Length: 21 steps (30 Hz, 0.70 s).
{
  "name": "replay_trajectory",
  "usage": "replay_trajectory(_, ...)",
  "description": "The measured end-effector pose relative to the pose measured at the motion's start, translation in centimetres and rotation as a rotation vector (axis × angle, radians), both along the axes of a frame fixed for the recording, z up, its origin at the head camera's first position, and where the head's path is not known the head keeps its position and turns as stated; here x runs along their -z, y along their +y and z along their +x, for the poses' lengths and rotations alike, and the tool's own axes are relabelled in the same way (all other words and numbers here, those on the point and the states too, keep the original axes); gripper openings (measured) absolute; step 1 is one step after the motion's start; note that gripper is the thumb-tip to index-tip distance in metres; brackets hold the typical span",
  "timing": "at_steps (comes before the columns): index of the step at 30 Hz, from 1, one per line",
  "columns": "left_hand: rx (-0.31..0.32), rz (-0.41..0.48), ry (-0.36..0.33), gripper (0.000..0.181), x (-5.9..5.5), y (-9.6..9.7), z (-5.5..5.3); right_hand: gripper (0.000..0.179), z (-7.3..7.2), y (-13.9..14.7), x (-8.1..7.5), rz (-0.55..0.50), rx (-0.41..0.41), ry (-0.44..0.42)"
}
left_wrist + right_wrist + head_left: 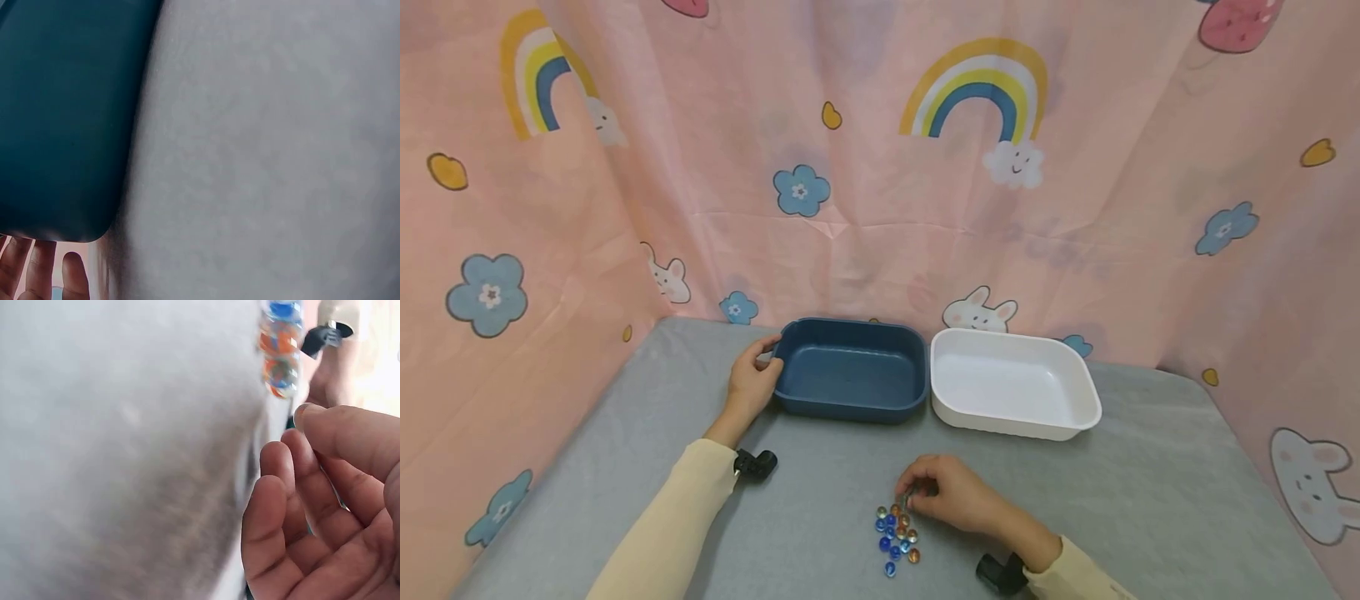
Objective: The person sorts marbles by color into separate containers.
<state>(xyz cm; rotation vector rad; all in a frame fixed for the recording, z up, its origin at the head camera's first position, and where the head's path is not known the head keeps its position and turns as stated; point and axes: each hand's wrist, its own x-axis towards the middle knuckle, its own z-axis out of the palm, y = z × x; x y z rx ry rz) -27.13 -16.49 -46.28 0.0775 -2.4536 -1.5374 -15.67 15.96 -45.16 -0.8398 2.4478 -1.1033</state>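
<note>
My left hand (752,387) holds the left end of a dark blue rectangular tray (850,408), thumb at the near part of the rim and fingers along its outer side. In the left wrist view, several fingertips (40,269) show at the end of the tray. My right hand (958,496) is low over the cloth, at the upper right of a cluster of small glass marbles (884,544), blue, orange and greenish. Its thumb and fingers pinch a greenish marble (908,497), mostly hidden by the fingertips.
A white rectangular tray (1015,425) stands right of the dark blue one, close beside it. Both sit near the back of the grey cloth-covered table (820,483). A pink patterned curtain (865,183) hangs behind and at both sides.
</note>
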Motion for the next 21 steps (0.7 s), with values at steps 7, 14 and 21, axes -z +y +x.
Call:
replay_trajectory(7, -0.001, 0.0, 0.001, 0.043, 0.1, 0.0, 0.0, 0.011, -1.0, 0.1, -0.9, -0.039, 0.044, 0.014)
replay_trajectory(14, 0.002, 0.006, 0.003, 0.042, 0.0, 0.0, -0.1, 0.011, -1.5, 0.2, -1.6, -0.076, 0.055, 0.084)
replay_trajectory(21, -0.006, 0.004, 0.007, 0.042, 0.1, 0.0, -0.1, 0.013, -1.6, -0.1, -2.1, -0.086, 0.071, 0.078)
